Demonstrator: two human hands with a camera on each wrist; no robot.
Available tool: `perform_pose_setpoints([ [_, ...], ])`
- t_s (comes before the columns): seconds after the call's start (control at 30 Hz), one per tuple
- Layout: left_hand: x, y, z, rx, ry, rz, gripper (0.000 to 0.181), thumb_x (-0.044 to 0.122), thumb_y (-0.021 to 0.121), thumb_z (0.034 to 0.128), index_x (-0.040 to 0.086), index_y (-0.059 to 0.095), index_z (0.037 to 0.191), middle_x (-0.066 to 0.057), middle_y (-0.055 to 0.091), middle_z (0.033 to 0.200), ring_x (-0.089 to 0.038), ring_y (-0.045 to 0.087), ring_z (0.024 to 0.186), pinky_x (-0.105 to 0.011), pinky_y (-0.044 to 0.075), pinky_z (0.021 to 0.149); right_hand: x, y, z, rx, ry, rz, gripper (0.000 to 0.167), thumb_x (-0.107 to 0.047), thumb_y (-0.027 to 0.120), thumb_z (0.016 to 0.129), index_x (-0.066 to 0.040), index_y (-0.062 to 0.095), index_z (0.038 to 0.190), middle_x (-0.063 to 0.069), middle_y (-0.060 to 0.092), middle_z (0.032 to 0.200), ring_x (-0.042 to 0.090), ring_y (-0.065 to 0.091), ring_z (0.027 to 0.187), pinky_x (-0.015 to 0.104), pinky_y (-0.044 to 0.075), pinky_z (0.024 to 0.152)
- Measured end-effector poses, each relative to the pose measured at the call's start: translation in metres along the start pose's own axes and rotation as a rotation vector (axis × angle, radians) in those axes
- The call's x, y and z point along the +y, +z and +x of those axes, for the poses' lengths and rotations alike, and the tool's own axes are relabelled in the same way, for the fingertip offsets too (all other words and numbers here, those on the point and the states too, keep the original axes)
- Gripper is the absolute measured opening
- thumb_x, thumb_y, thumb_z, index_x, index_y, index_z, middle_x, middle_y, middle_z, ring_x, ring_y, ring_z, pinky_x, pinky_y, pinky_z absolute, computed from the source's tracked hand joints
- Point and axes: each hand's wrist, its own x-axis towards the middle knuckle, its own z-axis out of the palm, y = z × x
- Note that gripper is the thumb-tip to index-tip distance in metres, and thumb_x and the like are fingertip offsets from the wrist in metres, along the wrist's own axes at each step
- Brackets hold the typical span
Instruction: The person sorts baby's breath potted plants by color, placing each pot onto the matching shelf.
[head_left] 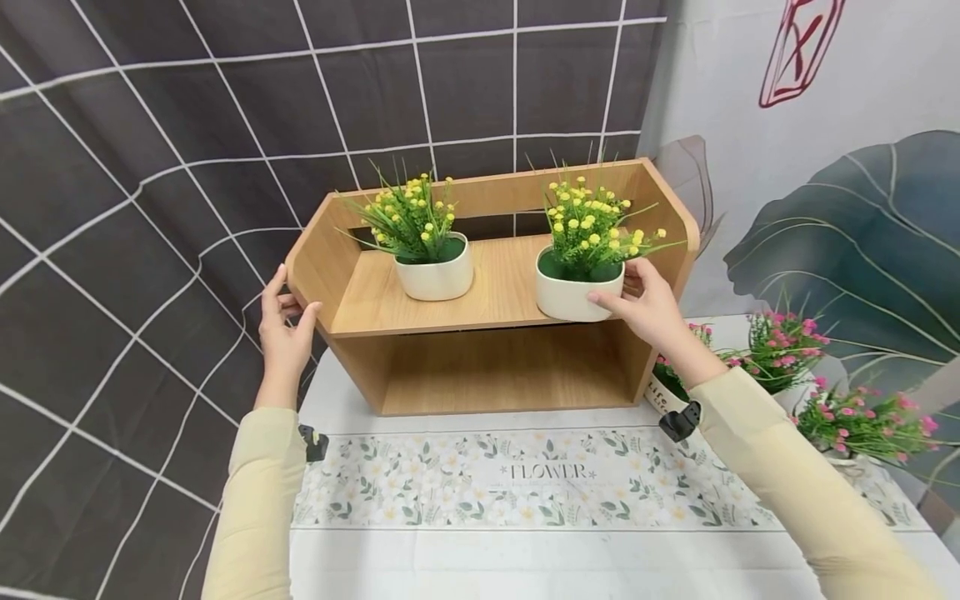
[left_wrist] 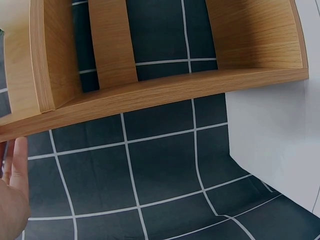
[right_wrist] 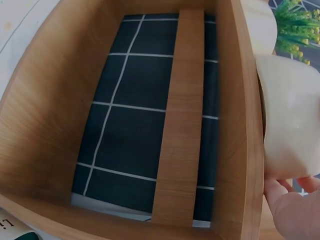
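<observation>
Gripping the right yellow-flowered pot [head_left: 564, 298] at the front edge of the wooden shelf [head_left: 498, 279], the right hand [head_left: 647, 307] risks toppling it forward by releasing too soon, while the left hand [head_left: 287, 333], fingers extended against the shelf's side, could shift the unit by pressing.

Soft, diffuse light with faint shadows
</observation>
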Motion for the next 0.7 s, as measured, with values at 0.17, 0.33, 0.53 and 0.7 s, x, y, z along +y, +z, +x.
perform_pose_setpoints([
  [0.17,0.0,0.001,0.0,0.004,0.004,-0.004,0.064,-0.002,0.063,0.0873,0.017,0.038,0.144,-0.002,0.055,0.099,0.007,0.049,0.083,-0.004,0.04,0.062,0.001,0.003,0.011,-0.031,-0.011,0.011,0.062,-0.026,0.071,0.085,0.003,0.04,0.13,0.021,0.049,0.131,0.035,0.047,0.124,0.047,0.036,0.107],
  [0.33,-0.001,0.002,-0.001,0.005,-0.008,-0.014,0.064,-0.003,0.062,0.0873,0.016,0.038,0.143,0.005,0.052,0.097,0.007,0.049,0.083,-0.004,0.041,0.063,0.0,0.007,0.022,-0.056,-0.006,0.025,0.06,-0.022,0.071,0.085,0.001,0.041,0.131,0.018,0.05,0.131,0.028,0.049,0.121,0.042,0.038,0.107],
  [0.53,-0.001,0.002,0.0,0.005,-0.007,-0.009,0.064,-0.001,0.061,0.0883,0.018,0.038,0.144,0.003,0.052,0.097,0.006,0.049,0.084,-0.005,0.041,0.063,-0.001,0.012,0.034,-0.088,-0.034,0.036,0.057,-0.017,0.07,0.087,0.004,0.042,0.131,0.019,0.051,0.131,0.023,0.051,0.117,0.036,0.042,0.103],
  [0.7,-0.001,0.001,0.0,0.001,-0.018,0.001,0.064,-0.001,0.061,0.0887,0.02,0.038,0.144,-0.004,0.054,0.099,0.005,0.049,0.084,-0.005,0.04,0.062,0.001,0.016,0.041,-0.091,-0.023,0.036,0.057,-0.018,0.07,0.086,0.002,0.042,0.132,0.02,0.051,0.132,0.029,0.049,0.122,0.041,0.039,0.106],
])
